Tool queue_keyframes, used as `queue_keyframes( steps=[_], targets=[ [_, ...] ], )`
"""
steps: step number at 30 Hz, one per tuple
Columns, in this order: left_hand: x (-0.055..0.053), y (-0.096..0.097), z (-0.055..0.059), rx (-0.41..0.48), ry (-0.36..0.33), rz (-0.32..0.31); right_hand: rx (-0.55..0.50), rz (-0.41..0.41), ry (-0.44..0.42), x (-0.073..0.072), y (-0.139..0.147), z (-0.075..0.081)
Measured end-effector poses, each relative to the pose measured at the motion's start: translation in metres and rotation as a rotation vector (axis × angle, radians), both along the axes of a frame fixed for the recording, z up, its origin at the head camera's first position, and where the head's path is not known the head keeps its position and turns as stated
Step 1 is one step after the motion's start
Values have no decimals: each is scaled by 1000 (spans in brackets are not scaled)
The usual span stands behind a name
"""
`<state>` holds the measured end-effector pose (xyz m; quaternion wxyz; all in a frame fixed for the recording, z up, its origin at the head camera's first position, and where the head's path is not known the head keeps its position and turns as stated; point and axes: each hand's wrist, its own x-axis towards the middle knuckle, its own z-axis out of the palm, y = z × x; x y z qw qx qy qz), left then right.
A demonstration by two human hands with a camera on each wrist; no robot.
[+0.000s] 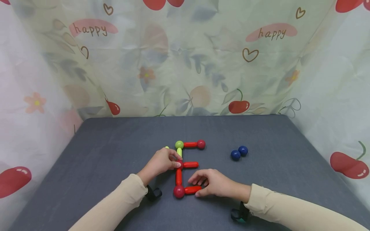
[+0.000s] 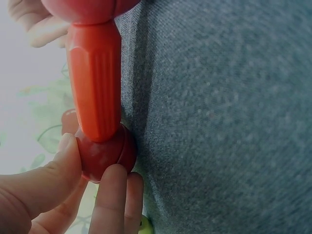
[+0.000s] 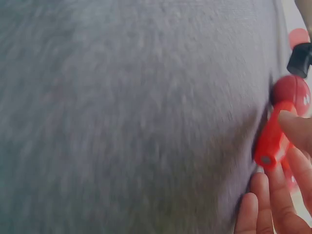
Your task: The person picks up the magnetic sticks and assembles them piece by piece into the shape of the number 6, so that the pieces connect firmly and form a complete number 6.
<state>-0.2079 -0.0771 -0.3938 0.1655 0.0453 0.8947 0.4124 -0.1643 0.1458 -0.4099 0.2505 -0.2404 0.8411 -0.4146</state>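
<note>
An E-shaped figure of rods and balls lies on the dark table. My left hand [image 1: 162, 163] pinches the middle red ball [image 2: 105, 153] between thumb and fingers. From that ball a red rod [image 1: 179, 177] runs to the bottom red ball [image 1: 179, 191]. My right hand [image 1: 215, 183] holds the bottom red side rod [image 3: 274, 139] near its free end, thumb on one side and fingers on the other. Another red rod [image 1: 191, 165] sticks out from the middle ball. Above, a yellow-green rod [image 1: 179, 152] leads to a green ball [image 1: 179, 145].
At the top, a red rod [image 1: 190, 144] joins the green ball to a red ball [image 1: 201, 144]. Two blue balls [image 1: 235, 155] sit together to the right. A small yellow-green piece [image 1: 167, 147] peeks out behind my left hand, mostly hidden. A printed curtain [image 1: 185, 64] surrounds the table [image 1: 115, 138].
</note>
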Motion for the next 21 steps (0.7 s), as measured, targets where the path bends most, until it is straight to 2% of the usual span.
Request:
queue_keyframes(
  steps=[5,9,14,21],
  targets=[
    [-1,0,-2,-5,-10,3,-44,-28,26,-5,17,5],
    [-1,0,-2,-1,-21,8,-78,-72,96,-11,36,9],
    [-1,0,-1,2,-33,14,-78,-190,207,-19,62,15],
    [0,0,-1,8,-36,15,-88,-378,293,-33,92,16]
  ],
)
